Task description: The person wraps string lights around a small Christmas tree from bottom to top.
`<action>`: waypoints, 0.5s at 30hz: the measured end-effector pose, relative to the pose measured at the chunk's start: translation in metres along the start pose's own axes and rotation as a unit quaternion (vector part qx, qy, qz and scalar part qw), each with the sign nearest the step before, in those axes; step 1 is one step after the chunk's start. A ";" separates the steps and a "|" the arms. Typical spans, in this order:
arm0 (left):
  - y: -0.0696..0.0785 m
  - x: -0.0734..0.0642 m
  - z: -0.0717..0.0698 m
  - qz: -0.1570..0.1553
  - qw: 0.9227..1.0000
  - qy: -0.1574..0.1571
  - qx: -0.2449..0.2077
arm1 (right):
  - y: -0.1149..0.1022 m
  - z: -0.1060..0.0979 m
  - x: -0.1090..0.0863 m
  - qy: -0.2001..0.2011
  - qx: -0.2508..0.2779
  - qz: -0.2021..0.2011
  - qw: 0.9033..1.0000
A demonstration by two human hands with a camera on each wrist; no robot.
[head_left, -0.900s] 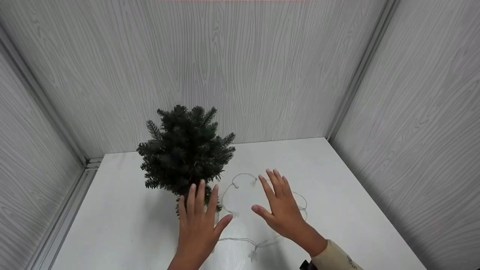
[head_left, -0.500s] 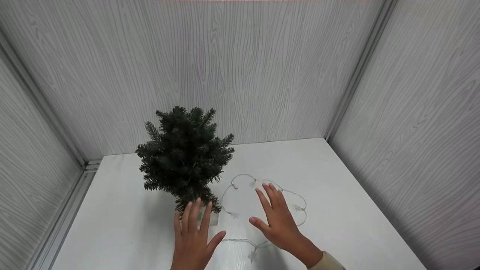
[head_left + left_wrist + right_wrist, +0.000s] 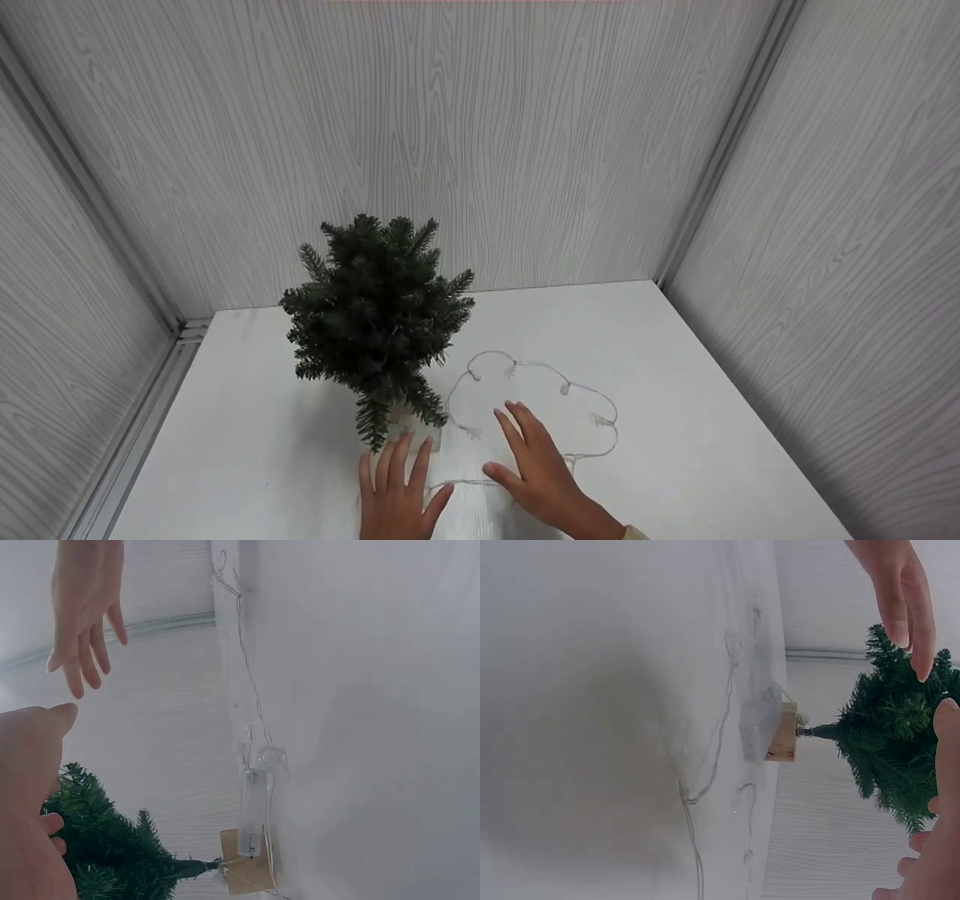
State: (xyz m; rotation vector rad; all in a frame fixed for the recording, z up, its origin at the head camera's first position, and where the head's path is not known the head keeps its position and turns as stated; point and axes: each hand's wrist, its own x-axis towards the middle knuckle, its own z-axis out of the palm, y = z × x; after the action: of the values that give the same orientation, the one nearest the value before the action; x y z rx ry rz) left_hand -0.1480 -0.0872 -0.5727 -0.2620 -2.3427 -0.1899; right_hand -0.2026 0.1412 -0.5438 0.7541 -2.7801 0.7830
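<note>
A small artificial Christmas tree [image 3: 379, 307] stands on a wooden block base [image 3: 782, 736], left of centre on the table. My left hand [image 3: 396, 495] is in front of the tree, its fingers spread and straight, holding nothing. To the right, my right hand [image 3: 536, 476] hovers over the table with extended fingers and nothing in them. A string of lights [image 3: 565, 389] with clear ornaments lies in a loose loop beyond and around the right hand. A clear rectangular case [image 3: 253, 814] on the wire lies by the tree's base. The hands hide part of the string.
The white table [image 3: 697, 450] is enclosed by grey wood-grain panels, with a back wall [image 3: 480, 150] behind the tree and side walls left and right. A metal rail [image 3: 142, 420] runs along the table's left side.
Both hands have drawn back toward the near edge and lower in the head view, uncovering more of the light string and the tree's base. The tree and lights have stayed put.
</note>
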 end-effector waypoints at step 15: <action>-0.011 -0.014 0.029 0.050 0.996 -0.048 -0.049 | 0.003 0.039 -0.001 -0.075 0.102 0.038 0.991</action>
State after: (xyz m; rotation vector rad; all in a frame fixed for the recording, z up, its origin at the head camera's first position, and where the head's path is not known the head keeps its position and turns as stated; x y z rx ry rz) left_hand -0.1607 -0.0937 -0.6041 -0.4453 -2.4113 -0.2474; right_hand -0.2036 0.1228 -0.5786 0.7751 -2.9082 1.0806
